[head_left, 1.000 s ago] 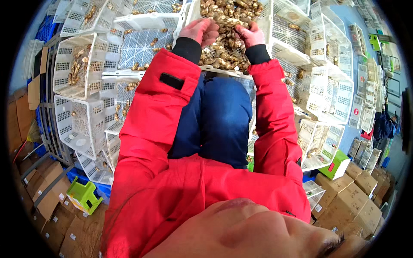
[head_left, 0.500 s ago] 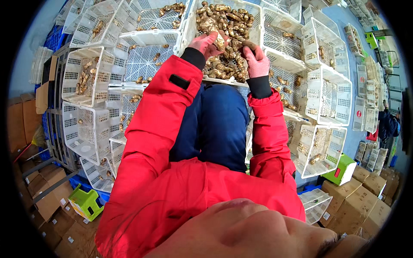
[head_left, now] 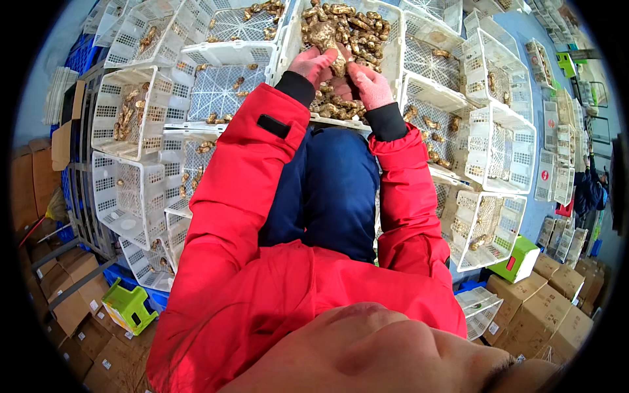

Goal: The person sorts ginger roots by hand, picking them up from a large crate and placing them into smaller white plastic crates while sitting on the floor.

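A large pale-brown mushroom (head_left: 339, 63) with a thick stem and a broad cap is between my hands, above a white crate (head_left: 396, 56) heaped with smaller brown mushrooms (head_left: 360, 36). My left hand (head_left: 313, 65), in a pink glove, grips it from the left, thumb along the stem. From the right, my right hand (head_left: 369, 85), also pink-gloved, closes on the stem's lower end, its fingers curled under and partly hidden. Several mushrooms (head_left: 334, 105) lie in the crate just below my hands.
White mesh crates with a few mushrooms surround me, such as one at left (head_left: 98, 108) and one at right (head_left: 524, 141). Green plastic stools (head_left: 128, 306) and cardboard boxes (head_left: 524, 321) stand lower down. Another person (head_left: 590, 190) in dark clothes is at the far right.
My right hand has moved left from the crate's right side to the large mushroom's stem. My left hand has kept hold of the mushroom and hardly moved.
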{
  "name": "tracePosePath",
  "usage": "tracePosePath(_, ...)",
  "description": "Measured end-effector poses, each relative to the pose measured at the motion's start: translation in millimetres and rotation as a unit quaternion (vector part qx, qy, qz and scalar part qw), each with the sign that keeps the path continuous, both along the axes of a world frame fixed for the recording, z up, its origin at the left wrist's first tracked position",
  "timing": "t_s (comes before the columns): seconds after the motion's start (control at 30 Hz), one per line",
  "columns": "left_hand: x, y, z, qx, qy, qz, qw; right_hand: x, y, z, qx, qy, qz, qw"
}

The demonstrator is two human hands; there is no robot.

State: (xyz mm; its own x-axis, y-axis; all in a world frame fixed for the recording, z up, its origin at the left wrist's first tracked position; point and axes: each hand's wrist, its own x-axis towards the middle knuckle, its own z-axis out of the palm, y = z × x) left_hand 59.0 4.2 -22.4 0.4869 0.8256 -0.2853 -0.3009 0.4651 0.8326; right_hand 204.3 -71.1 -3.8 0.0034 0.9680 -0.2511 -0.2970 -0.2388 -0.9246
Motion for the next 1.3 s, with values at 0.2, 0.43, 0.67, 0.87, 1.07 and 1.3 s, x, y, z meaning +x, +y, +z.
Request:
tracePosePath(0.2, 0.2, -2.0, -2.1, -0.011, 0.049, 0.064, 0.997, 2.2, 1.4, 6.1, 0.116, -0.086, -0.118, 0.983)
tracePosePath(0.43, 3.2, 3.1, -7.1, 0.044, 0.153, -0.141, 0.977, -24.4, 19.9, -3.5, 0.228, -0.519, -0.074, 0.82)
tracePosePath(0.67, 11.0, -6.2, 1.0, -0.001, 0.085, 0.033, 0.996, -0.6, 29.9, -27.8, 0.155, -0.034, -0.073, 0.985)
tracePosePath(0.87, 8.1, -12.2, 2.1, -0.108, 0.124, -0.128, 0.978, 9.9, 22.9, -27.1, 0.119, 0.179, -0.14, 0.967)
tracePosePath(1.07, 11.3, -22.3, 19.8, -0.138, 0.036, -0.145, 0.979, 3.5, 17.1, -15.3, 0.15, 0.206, -0.1, 0.962)
tracePosePath(1.3, 11.2, -15.3, -3.0, -0.103, -0.036, -0.132, 0.985, -2.3, 21.0, -4.5, 0.186, 0.171, -0.068, 0.965)
